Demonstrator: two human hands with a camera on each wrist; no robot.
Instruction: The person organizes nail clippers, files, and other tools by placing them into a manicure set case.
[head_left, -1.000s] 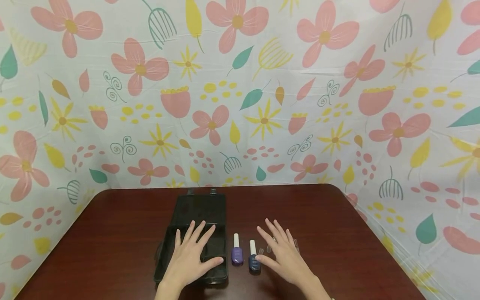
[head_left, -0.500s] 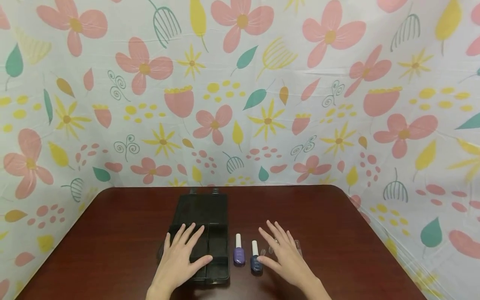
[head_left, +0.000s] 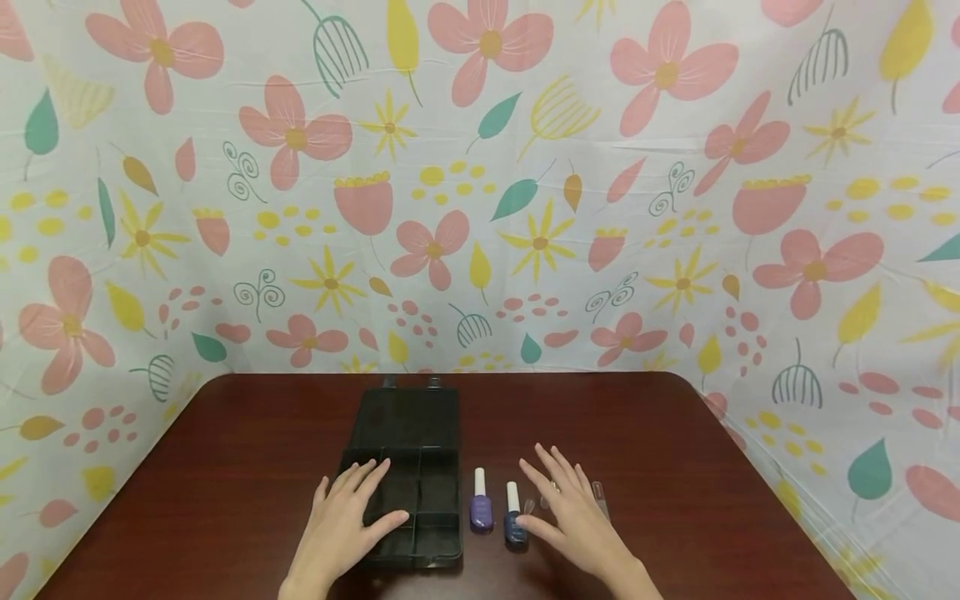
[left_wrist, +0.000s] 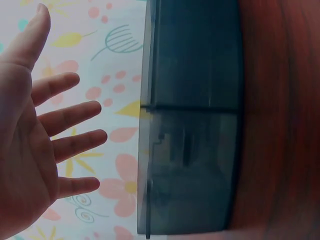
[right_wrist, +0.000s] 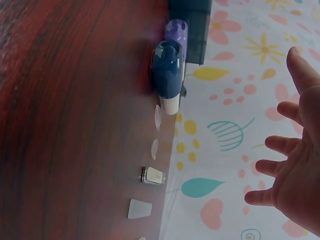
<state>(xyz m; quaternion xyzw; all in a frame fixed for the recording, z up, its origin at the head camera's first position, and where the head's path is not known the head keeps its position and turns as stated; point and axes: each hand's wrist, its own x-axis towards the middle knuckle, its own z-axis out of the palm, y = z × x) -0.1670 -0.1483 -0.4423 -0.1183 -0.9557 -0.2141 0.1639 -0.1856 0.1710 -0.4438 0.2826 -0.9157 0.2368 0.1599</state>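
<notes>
with left hand [head_left: 333, 523] and right hand [head_left: 576, 525] apart, fingers spread, the blue bottle [head_left: 514, 531] between them looks light, probably slippery, best pinched mid-body.

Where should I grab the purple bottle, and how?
I'd pinch the purple bottle across its white cap, coming down from above. The cap is slimmer than the body, so it leaves more room on both sides. The black box sits on its left and the dark blue bottle on its right, so reaching in sideways looks tighter.

Head view high, forward-down — wrist views closer; case [head_left: 438, 480] shared.
</notes>
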